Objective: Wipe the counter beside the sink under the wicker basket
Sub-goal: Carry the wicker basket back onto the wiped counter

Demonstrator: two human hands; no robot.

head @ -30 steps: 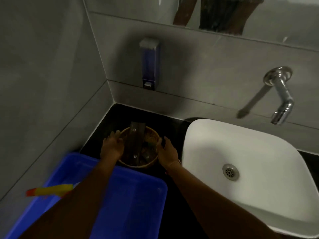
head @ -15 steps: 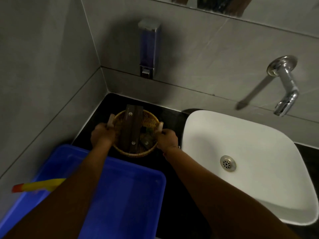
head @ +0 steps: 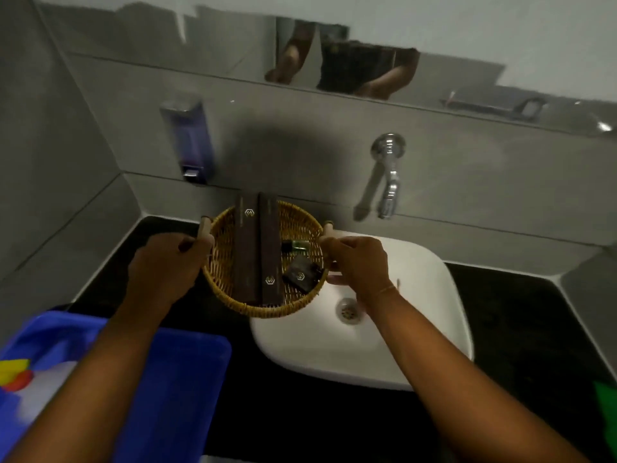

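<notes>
1. A black counter (head: 521,332) is running along the grey tiled wall, its surface dark and glossy.
2. A white sink (head: 410,359) is sitting on the counter near the middle.
3. A blue tub (head: 187,379) is resting on the counter's left part, just beside the sink.
4. Something green (head: 606,406) is showing at the counter's right edge, too cropped to identify.

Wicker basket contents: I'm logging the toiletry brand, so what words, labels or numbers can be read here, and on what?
No readable words or numbers.
Long dark boxes in the wicker basket: a pale hexagon logo each; any lettering is too small.
Dark sachet: same logo, no legible text.
Small green bottle: label too blurred.
</notes>
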